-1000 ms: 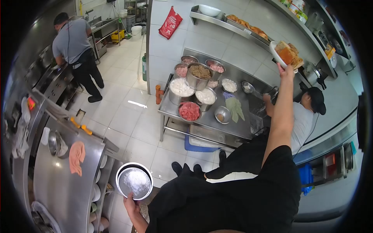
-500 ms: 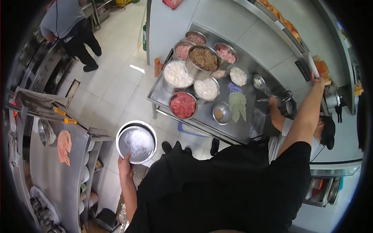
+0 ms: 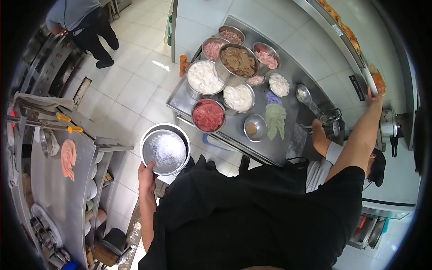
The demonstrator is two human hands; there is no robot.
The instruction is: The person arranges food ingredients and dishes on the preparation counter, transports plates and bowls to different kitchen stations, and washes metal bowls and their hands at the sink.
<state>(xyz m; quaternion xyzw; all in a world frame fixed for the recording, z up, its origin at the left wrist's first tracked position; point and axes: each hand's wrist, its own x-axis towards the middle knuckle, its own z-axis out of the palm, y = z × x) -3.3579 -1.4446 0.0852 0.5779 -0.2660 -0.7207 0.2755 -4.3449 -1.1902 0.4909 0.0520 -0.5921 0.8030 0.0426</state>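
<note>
My left hand grips the near rim of a round metal bowl with white powder in it. The bowl sits inside or over a larger metal pot; their exact fit is hidden. At the upper right, my right arm stretches to a wall shelf. My right hand is closed at a narrow white piece by the shelf's end, which I cannot make out well. A golden-brown, bread-like piece lies just beside those fingers.
A steel table bears several containers, including red meat, brown filling, a small bowl and a green cloth. A co-worker in a black cap works close by my right arm. Another person stands far left. A steel counter is at left.
The bowl and pot in my left hand have shifted slightly up and right in view. My right hand appears slightly lower and further right, still by the shelf. The camera has moved a little.
</note>
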